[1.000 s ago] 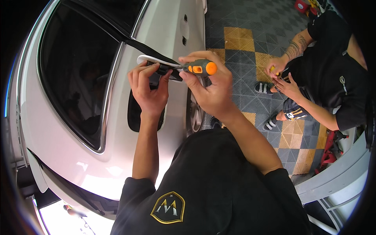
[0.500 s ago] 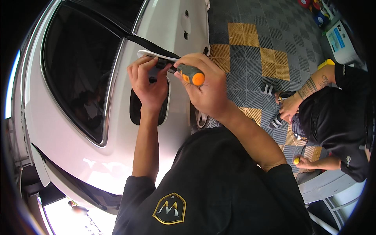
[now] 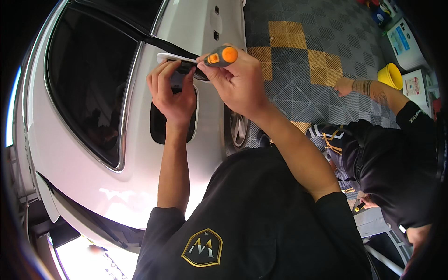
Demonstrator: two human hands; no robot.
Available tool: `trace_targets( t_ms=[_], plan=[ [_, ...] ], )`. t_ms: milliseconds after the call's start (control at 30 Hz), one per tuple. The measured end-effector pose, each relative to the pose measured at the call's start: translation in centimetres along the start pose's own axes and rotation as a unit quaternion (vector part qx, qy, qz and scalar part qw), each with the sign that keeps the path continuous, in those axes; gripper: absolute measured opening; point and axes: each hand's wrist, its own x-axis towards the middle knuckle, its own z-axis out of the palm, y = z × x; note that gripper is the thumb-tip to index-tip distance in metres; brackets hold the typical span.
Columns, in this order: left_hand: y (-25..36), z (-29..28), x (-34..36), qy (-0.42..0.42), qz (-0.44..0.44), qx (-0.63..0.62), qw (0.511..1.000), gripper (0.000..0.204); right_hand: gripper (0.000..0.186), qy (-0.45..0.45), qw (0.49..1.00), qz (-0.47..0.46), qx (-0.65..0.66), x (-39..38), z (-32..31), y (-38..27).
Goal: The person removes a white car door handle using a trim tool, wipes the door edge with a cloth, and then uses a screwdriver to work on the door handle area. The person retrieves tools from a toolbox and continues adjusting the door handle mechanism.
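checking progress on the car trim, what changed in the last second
The co-worker's arm moved from near their knees to reach out over the tiled floor. Both hands stayed put: left hand on the white trim piece, right hand gripping the orange-handled screwdriver.

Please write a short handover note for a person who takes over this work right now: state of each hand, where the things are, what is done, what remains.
Left hand: fingers on the small white trim piece, steadying it against the white car body.
Right hand: gripping the orange-handled screwdriver, its tip hidden at the trim piece.
Done: the dark opening below the hands is uncovered.
Left: the trim piece looks not yet settled; both hands are on it.
Nearby: a co-worker crouches on the tiled floor to the right.
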Motion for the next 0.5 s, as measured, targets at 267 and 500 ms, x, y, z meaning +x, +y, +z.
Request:
trace_targets(
  t_ms=[267, 500],
  plan=[
    [-0.4, -0.6, 0.2, 0.012, 0.018, -0.015, 1.0, 0.039, 0.016, 0.161, 0.985, -0.043, 0.039, 2.7, -4.0, -4.9],
    [-0.7, -1.3, 0.1, 0.004, 0.017, -0.037, 0.999, 0.04, 0.006, 0.075, 0.99, 0.05, 0.113, -3.6, -5.1, -6.7]
  ],
)
